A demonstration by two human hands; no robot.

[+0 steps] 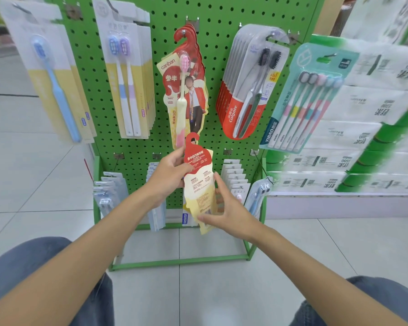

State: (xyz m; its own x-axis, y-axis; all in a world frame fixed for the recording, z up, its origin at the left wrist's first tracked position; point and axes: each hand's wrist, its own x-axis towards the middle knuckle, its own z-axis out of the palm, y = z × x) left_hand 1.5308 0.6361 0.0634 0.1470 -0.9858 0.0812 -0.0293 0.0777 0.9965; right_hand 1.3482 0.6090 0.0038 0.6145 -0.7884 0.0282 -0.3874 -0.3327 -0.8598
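Observation:
A red and cream toothbrush pack (199, 180) with a hook-shaped top is held in front of the green pegboard rack (219, 95), its printed back facing me. My left hand (169, 171) grips its upper left edge, thumb on the front. My right hand (224, 209) holds the lower part, thumb across the bottom and fingers behind the right edge. Several matching red packs (186, 85) hang on a peg just above it.
Other toothbrush packs hang on the rack: blue single (52, 81), two-brush pack (125, 76), red Colgate packs (247, 85), teal multi-pack (309, 97). Lower pegs hold more packs (236, 177). Stacked tissue packages (363, 128) stand at right. My knees show at the bottom, over a tiled floor.

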